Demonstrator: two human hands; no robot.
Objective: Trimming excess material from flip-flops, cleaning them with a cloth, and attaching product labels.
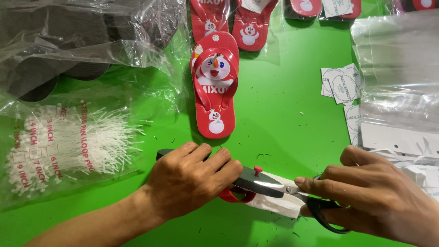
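My left hand [192, 180] presses down on a flip-flop [249, 179] turned sole-up, black underneath with a red strap and a red plug showing. My right hand [370, 196] grips black-handled scissors [292, 191] whose blades lie across the sole by the plug, over a white card or bag under the sandal. A second red flip-flop [215, 84] with a snowman picture lies face up just beyond, on the green table [283, 114].
A clear bag of white loop pins [68, 142] sits at left, below a plastic bag of dark soles [64, 41]. More red flip-flops [249, 23] lie at the back. Round-printed white labels [342, 84] and clear plastic bags [398, 68] are at right.
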